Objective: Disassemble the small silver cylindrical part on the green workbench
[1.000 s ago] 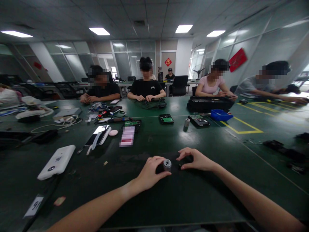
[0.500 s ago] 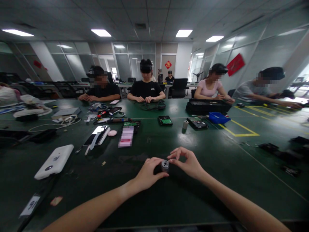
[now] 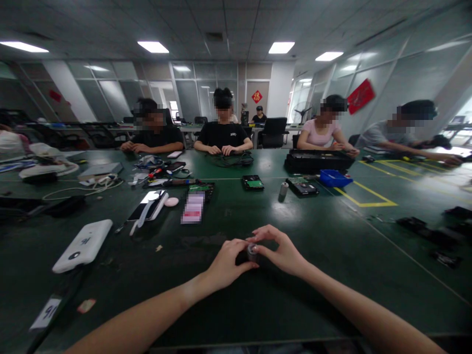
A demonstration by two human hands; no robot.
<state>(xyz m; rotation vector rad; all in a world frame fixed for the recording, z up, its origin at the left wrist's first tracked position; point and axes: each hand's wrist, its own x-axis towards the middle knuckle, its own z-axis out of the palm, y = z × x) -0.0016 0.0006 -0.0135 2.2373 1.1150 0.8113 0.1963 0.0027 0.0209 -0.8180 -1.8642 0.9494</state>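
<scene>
A small grey metal cylinder [image 3: 252, 253] stands upright on the green table, close in front of me. My left hand [image 3: 227, 264] grips it from the left, thumb at its near side and fingers behind. From the right, my right hand [image 3: 282, 250] reaches over, its thumb and index finger at the cylinder's top edge. Whether these fingertips pinch some small part is hidden. A second metal cylinder [image 3: 283, 189] stands farther back, beside a hard drive [image 3: 302, 187].
Farther back are another hard drive [image 3: 253, 182], a blue tray [image 3: 335, 178] and a phone [image 3: 192, 206]. A white power bank [image 3: 83, 246] lies at the left. Black parts [image 3: 420, 231] are at the right. Several people sit across the table [image 3: 221, 236].
My right hand has moved left, bringing its thumb and index finger over the cylinder's top. My left hand has stayed around the cylinder.
</scene>
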